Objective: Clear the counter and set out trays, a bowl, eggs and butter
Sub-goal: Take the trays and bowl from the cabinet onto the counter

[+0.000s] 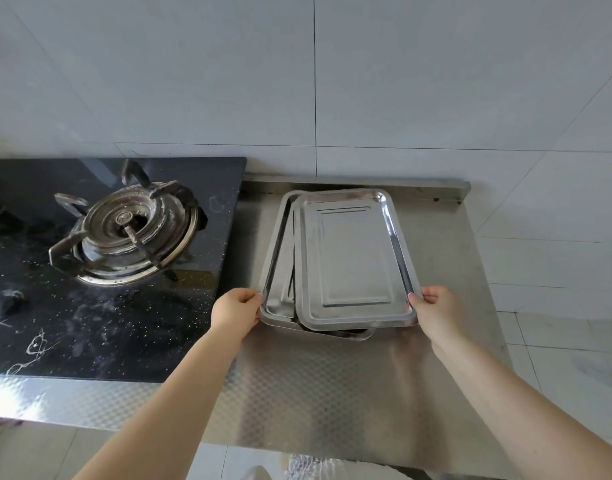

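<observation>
Two steel trays lie stacked and skewed on the steel counter (332, 393). The upper tray (353, 258) sits to the right, and the lower tray (280, 271) pokes out at the left and the front. My left hand (237, 311) grips the near left corner of the lower tray. My right hand (436, 311) grips the near right corner of the upper tray, thumb on its rim. No bowl, eggs or butter are in view.
A black glass gas hob (107, 323) with a worn burner (131, 233) lies to the left of the trays. White tiled wall (332, 81) stands behind. The counter ends at the right (484, 271), with floor tiles beyond.
</observation>
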